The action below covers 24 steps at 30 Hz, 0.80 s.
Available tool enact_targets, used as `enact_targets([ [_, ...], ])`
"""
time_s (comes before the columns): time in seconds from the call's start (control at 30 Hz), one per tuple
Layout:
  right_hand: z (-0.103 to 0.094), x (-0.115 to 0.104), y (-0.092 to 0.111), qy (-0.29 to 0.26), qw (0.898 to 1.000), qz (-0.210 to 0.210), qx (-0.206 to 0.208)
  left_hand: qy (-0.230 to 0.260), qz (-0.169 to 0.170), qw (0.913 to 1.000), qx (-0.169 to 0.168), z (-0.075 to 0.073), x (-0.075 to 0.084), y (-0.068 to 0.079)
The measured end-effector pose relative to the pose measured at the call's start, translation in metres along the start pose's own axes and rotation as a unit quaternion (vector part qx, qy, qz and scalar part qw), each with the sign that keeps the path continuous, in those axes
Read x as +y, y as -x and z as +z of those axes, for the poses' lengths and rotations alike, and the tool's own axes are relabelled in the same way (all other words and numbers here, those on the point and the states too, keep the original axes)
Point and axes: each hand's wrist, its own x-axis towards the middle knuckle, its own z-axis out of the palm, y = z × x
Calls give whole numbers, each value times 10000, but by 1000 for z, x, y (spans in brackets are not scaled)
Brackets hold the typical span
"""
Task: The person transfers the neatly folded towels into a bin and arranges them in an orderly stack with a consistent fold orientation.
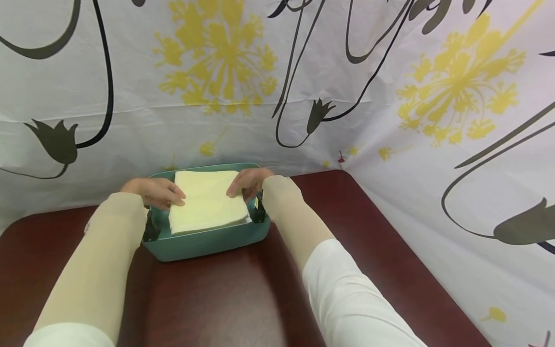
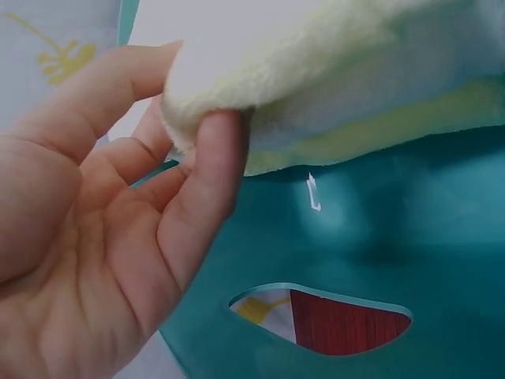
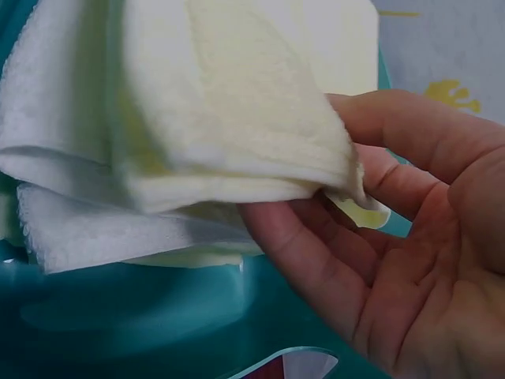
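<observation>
A folded pale yellow towel (image 1: 208, 200) lies across the top of a teal plastic basket (image 1: 212, 244). My left hand (image 1: 156, 192) pinches the towel's left edge, thumb on top and fingers beneath, as the left wrist view shows. On the opposite edge, my right hand (image 1: 251, 182) pinches a folded layer of it between thumb and fingers. Under the yellow layers, white folded cloth (image 3: 118, 229) shows in the right wrist view. The basket's end wall has an oval handle hole (image 2: 339, 320).
The basket stands on a dark red-brown table (image 1: 208, 299), near its back edge. Behind and to the right hangs a white curtain (image 1: 143, 130) with yellow and grey flowers. A dark wrist-camera mount (image 1: 151, 229) sits beside the basket's left rim.
</observation>
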Motion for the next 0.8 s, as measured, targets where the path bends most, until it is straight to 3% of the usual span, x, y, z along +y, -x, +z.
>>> enact_targets([
  [0.33,2,7,-5,136,9997,86,-203,-27,-92,9994,-327,2,-3,-1],
  [0.8,0,7,-8,-229,9993,275,-112,-26,-156,9995,-279,1,-9,-4],
])
